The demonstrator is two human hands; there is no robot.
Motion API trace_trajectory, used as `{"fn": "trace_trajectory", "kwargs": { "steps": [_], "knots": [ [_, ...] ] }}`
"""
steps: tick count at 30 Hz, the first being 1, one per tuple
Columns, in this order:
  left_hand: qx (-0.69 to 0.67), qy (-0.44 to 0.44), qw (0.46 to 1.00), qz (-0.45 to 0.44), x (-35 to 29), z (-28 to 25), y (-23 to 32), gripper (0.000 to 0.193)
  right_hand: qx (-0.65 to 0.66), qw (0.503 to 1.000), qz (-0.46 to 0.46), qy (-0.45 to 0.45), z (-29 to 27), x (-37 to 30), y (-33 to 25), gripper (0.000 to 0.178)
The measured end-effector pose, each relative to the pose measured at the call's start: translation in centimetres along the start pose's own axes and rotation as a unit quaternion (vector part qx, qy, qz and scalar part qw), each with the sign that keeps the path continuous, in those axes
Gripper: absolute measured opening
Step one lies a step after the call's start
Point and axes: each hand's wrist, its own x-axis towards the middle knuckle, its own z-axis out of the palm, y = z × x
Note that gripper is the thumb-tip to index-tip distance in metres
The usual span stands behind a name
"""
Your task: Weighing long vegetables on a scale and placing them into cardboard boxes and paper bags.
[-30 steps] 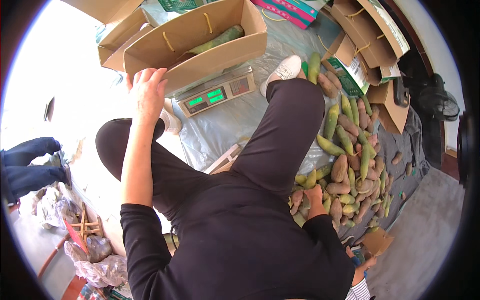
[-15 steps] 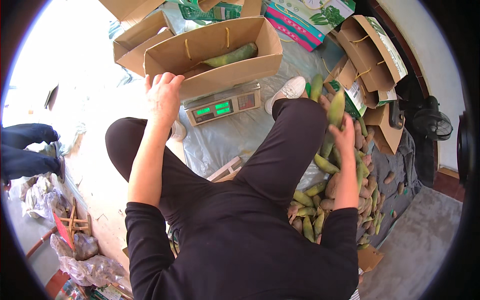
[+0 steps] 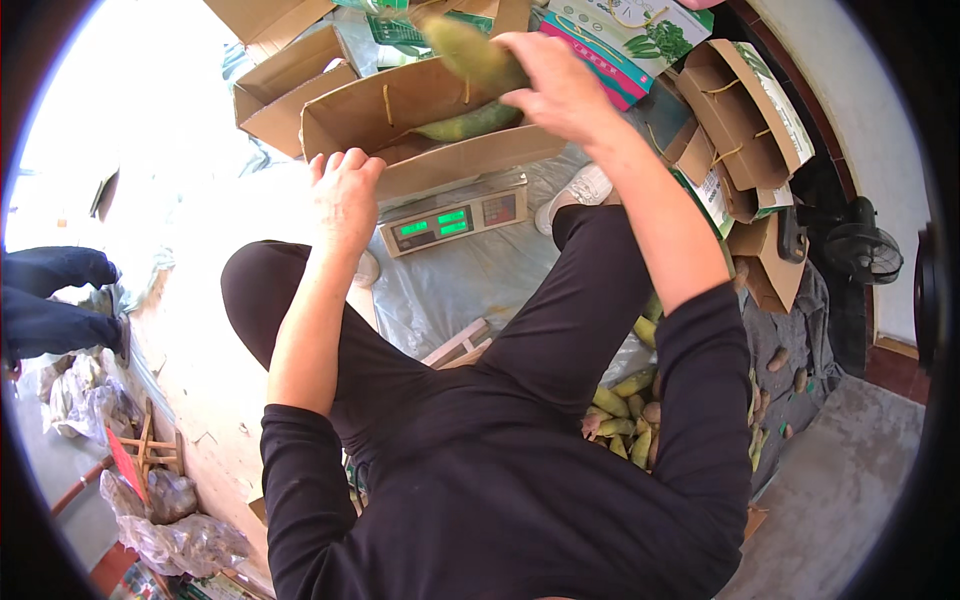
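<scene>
left hand, 10 o'clock: fingers gripping rim of open brown cardboard box; right hand, 1 o'clock: fingers grasping elongated green vegetable.

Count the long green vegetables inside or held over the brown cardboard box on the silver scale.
2: one vegetable inside the box, another vegetable in the right hand; more may be hidden.

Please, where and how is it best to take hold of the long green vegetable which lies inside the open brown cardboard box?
I would grip the long green vegetable around its thick middle, coming from above: it lies lengthwise in the open brown cardboard box, whose walls likely hinder a sideways approach. Its left end is narrower, so probably gives less to hold.
</scene>
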Motion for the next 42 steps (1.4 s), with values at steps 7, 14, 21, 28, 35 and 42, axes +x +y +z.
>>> {"fn": "trace_trajectory", "kwargs": {
  "steps": [7,14,21,28,35,42],
  "knots": [
    [-0.002,0.004,1.0,0.014,-0.1,0.2,-0.1,0.021,-0.086,0.968,0.027,-0.233,8.0,1.6,-3.7,0.034],
    [0.016,-0.013,1.0,0.013,0.3,0.6,-0.2,0.017,0.122,0.989,0.034,-0.072,3.6,0.0,-0.1,0.036],
    [0.051,-0.042,0.998,0.01,0.3,1.0,-0.3,0.017,0.201,0.933,0.297,-0.038,-5.8,-16.2,7.5,0.041],
    [0.011,-0.028,0.999,0.041,0.1,1.8,-1.3,0.015,0.075,0.852,0.503,-0.122,-0.6,-40.7,9.5,0.033],
    [-0.042,-0.02,0.999,0.022,0.1,1.8,-0.6,0.014,0.128,0.689,0.664,-0.262,5.3,-55.6,2.9,0.034],
    [-0.034,0.015,0.999,0.037,0.7,1.8,0.0,0.015,0.079,0.73,0.591,-0.334,9.2,-59.5,-3.8,0.035]
  ]
}}
